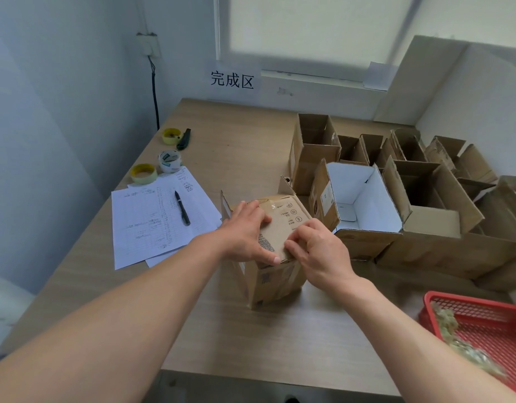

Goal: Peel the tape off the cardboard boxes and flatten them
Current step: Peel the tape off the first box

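Note:
A small brown cardboard box [280, 225] stands in the middle of the table, its printed top face tilted toward me. My left hand [246, 232] lies across the top's left side, thumb stretched along the near edge, fingers flat on the cardboard. My right hand [315, 251] has its fingertips curled at the near edge of the top, pinching there at what may be tape; the strip itself is too small to make out. Side flaps stick up at the box's far left and far corners.
Several open cardboard boxes [364, 199] crowd the table's right side. A red plastic basket [483, 315] with crumpled tape sits at the near right. Papers [152, 219] with a pen [182, 207], three tape rolls [169, 161] and a utility knife [183, 139] lie left.

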`<state>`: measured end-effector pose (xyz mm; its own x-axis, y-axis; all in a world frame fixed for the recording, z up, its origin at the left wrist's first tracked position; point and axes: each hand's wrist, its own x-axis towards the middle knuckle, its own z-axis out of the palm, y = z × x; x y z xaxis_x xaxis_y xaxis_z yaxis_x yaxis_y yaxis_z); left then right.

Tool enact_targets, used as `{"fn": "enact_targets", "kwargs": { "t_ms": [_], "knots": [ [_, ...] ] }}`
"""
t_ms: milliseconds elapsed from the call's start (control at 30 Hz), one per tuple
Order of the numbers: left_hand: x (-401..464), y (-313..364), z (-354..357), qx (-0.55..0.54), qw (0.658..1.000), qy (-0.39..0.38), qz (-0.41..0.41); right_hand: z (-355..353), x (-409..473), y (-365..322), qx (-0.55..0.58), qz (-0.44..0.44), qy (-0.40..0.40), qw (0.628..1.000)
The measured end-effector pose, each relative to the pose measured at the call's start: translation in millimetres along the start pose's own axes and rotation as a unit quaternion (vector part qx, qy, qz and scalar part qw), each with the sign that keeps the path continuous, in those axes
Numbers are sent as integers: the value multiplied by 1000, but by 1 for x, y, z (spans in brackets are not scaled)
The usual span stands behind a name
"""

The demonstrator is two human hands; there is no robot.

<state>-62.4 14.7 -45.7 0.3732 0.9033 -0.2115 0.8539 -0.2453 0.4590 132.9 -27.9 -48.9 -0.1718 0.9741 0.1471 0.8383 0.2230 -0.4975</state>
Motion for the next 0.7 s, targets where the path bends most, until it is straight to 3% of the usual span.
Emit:
{"fn": "enact_targets", "kwargs": {
  "t_ms": [267,367,500,633,700],
  "knots": [
    [1,1,-1,2,1000,-3,-1,-12,-2,9,87,-13,-65,994],
    [2,1,-1,3,1000,-1,1,-6,-2,3,58,-5,-31,998],
    [1,1,-2,5,1000,-2,-5,-1,-6,1,-48,-70,6,996],
    [0,2,-3,3,1000,-1,-7,-3,-7,-1,-90,-79,-23,993],
    [-1,2,-3,0,1000,-1,-7,-6,-7,0,-57,-80,-48,994]
  ]
}}
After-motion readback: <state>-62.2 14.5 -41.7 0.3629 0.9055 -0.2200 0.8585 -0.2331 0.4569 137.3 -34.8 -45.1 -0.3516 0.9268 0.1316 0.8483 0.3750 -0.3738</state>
